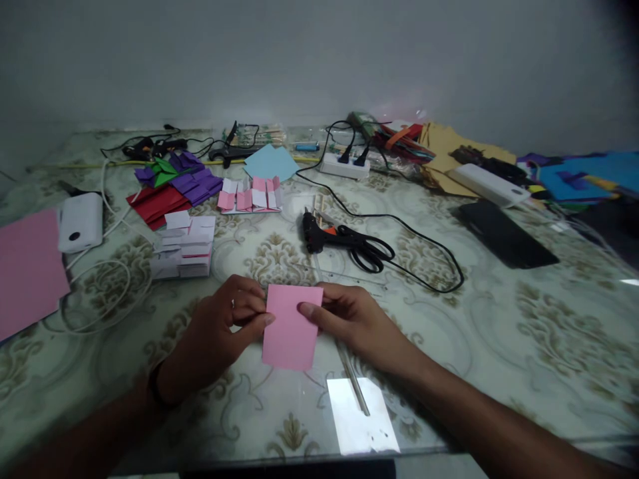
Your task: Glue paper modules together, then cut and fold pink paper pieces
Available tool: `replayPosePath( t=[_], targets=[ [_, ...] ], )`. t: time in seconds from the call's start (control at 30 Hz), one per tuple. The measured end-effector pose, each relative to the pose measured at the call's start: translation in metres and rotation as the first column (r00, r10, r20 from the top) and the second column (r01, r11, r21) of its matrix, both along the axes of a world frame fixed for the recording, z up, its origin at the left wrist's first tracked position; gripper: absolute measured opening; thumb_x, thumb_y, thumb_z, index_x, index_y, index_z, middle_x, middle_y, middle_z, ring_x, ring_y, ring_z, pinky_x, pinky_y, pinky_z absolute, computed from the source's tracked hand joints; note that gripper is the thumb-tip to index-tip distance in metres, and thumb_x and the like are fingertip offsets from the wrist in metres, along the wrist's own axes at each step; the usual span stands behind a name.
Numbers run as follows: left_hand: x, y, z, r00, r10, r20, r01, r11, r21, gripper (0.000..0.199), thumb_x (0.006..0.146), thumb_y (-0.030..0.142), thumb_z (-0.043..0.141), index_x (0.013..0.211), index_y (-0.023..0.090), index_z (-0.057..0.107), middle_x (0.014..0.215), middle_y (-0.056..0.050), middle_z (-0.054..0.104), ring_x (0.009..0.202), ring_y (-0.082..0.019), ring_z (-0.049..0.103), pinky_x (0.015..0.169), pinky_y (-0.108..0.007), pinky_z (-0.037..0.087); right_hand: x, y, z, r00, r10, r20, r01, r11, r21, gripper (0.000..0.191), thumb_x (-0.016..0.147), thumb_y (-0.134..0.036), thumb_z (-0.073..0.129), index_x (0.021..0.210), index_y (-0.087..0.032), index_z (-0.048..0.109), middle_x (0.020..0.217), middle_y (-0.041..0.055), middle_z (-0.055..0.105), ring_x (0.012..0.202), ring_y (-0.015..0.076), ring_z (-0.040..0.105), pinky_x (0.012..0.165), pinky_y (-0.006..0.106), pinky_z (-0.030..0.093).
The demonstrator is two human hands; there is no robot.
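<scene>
A small pink rectangle of paper [291,332] is held upright between my two hands, above the patterned table. My left hand [224,326] pinches its left edge between thumb and fingers. On the right edge, my right hand [359,322] grips it with the thumb on the front face and the fingers behind. Below my right hand lies a thin metal rod [357,386], its lower end over a bright white patch [367,432] on the tabletop. Just beyond my hands rests a black glue gun [319,236] beside black-handled scissors [372,247].
Folded pink and white paper pieces [187,246] lie at the left, near a white power bank [80,223] and pink sheets [30,273]. A white power strip [344,165] stands at the back. At right are a black phone [506,233] and yellow envelopes [456,146].
</scene>
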State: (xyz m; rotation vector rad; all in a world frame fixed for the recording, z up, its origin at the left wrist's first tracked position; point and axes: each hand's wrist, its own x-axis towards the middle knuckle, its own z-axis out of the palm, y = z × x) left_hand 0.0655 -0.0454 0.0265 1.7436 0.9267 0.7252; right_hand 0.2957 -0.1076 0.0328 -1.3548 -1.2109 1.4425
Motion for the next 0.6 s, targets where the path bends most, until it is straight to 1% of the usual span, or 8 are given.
replayPosePath(
  t=[0.1,0.17,0.27,0.33,0.43,0.6],
  targets=[
    [-0.002,-0.001,-0.004,0.999,-0.028,0.019,0.027,0.999,0.026,0.019,0.091,0.024,0.074,0.106,0.025,0.063,0.081,0.004,0.075,0.075,-0.014,0.077,0.069,-0.02,0.062,-0.001,0.0,0.0,1.0,-0.001,-0.011,0.001,1.0,-0.006,0.038,0.093,-0.054,0.072,0.079,-0.019,0.064,0.079,0.0033,0.067,0.073,0.0177,0.059,0.069,0.032,0.046],
    [-0.004,-0.001,-0.003,0.998,-0.048,-0.034,0.051,0.994,0.1,0.016,0.093,0.022,0.072,0.108,0.025,0.065,0.082,0.004,0.076,0.075,-0.014,0.076,0.069,-0.02,0.06,-0.001,0.0,0.002,1.0,-0.007,-0.02,0.007,1.0,-0.008,0.04,0.092,-0.056,0.073,0.079,-0.019,0.064,0.077,0.0024,0.065,0.072,0.0173,0.058,0.068,0.032,0.045],
    [-0.004,0.0,0.004,0.988,-0.035,-0.151,0.072,0.966,0.247,0.01,0.093,0.019,0.069,0.101,0.025,0.07,0.081,0.005,0.077,0.069,-0.012,0.073,0.066,-0.02,0.057,-0.001,0.0,0.004,0.999,-0.047,-0.009,0.047,0.998,0.028,0.043,0.092,-0.057,0.073,0.075,-0.019,0.063,0.072,-0.0001,0.061,0.068,0.0158,0.054,0.066,0.031,0.043],
    [-0.004,0.0,0.01,0.981,-0.017,-0.191,0.076,0.949,0.306,0.006,0.094,0.018,0.068,0.095,0.024,0.071,0.079,0.004,0.077,0.066,-0.012,0.071,0.064,-0.02,0.055,0.0,0.001,0.005,0.997,-0.076,0.004,0.076,0.995,0.067,0.044,0.093,-0.057,0.073,0.072,-0.02,0.062,0.069,-0.0012,0.059,0.065,0.0149,0.052,0.065,0.03,0.042],
    [-0.002,0.0,0.015,0.979,-0.007,-0.203,0.074,0.944,0.321,0.006,0.095,0.019,0.067,0.092,0.022,0.071,0.079,0.002,0.077,0.066,-0.012,0.07,0.062,-0.021,0.053,0.001,0.001,0.004,0.995,-0.097,0.014,0.096,0.991,0.094,0.043,0.093,-0.057,0.072,0.073,-0.02,0.066,0.068,-0.0006,0.062,0.064,0.0151,0.054,0.064,0.03,0.042],
    [-0.002,-0.001,0.012,0.98,-0.001,-0.198,0.072,0.933,0.352,0.008,0.094,0.019,0.066,0.087,0.022,0.069,0.072,0.004,0.072,0.061,-0.01,0.064,0.061,-0.02,0.05,0.001,0.001,0.002,0.993,-0.115,0.024,0.112,0.986,0.121,0.043,0.095,-0.053,0.071,0.068,-0.02,0.066,0.064,-0.0004,0.062,0.062,0.0142,0.053,0.063,0.029,0.041]
  ],
)
